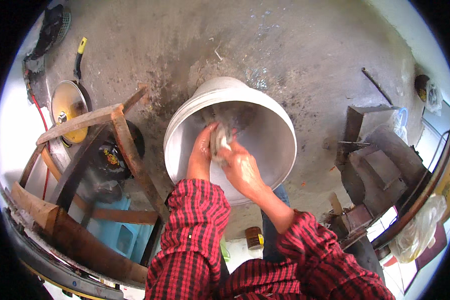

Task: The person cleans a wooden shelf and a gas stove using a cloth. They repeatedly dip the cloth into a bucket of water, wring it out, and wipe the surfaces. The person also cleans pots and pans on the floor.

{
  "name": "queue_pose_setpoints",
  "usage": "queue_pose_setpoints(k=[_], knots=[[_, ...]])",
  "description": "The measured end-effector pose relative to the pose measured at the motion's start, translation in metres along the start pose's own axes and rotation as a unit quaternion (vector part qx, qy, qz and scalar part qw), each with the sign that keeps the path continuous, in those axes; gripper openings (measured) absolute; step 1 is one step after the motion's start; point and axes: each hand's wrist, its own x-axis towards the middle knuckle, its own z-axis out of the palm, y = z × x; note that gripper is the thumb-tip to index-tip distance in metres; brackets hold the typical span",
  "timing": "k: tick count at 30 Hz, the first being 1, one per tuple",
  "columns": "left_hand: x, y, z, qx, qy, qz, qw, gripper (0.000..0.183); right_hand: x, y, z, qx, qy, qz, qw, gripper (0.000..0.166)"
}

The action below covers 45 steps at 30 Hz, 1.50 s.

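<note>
A wet greyish cloth [220, 144], bunched up and partly blurred, is pressed between my two hands over the mouth of a large white bucket [290, 129]. The bucket leans with its mouth towards me. My left hand [202, 146] grips the cloth from the left side, its thumb side uppermost. From the lower right my right hand [242, 165] closes on the same cloth, and its wet back shines. Murky water seems to lie deep in the bucket, behind my hands, but I cannot tell how much.
Left of me stands a rusty metal frame [135, 161], with a lidded pan [69, 108] and a light-blue plastic stool [123, 232] near it. A dark metal stove-like object [378, 165] and a plastic bag [420, 228] are on the right. The concrete floor [303, 48] has wet patches.
</note>
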Motion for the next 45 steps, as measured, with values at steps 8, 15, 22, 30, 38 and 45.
queue_pose_setpoints(k=[8, 15, 22, 30, 38, 45], knots=[[-0.061, -0.047, 0.016, 0.065, 0.103, 0.072, 0.990, 0.031, -0.020, 0.008, -0.060, 0.349, 0.060, 0.096, 0.930, 0.045], [-0.124, -0.049, 0.088, 0.121, 0.083, 0.024, 0.989, 0.057, 0.007, 0.043, 0.006, 0.515, 0.163, 0.195, 0.819, 0.030], [-0.127, -0.066, 0.075, 0.259, -0.013, 0.050, 0.965, 0.054, 0.020, 0.052, 0.026, 0.241, 0.203, 0.198, 0.928, 0.048], [-0.155, -0.082, 0.081, 0.008, -0.089, 0.033, 0.995, 0.049, 0.006, 0.066, -0.008, 0.699, -0.109, 0.200, 0.678, 0.085], [-0.159, -0.085, 0.092, -0.135, -0.144, 0.015, 0.980, 0.049, 0.009, 0.031, -0.013, 0.776, -0.183, 0.116, 0.593, 0.027], [-0.152, -0.066, 0.083, 0.228, 0.048, -0.017, 0.972, 0.037, 0.022, 0.024, -0.009, 0.509, -0.016, 0.207, 0.836, 0.015]])
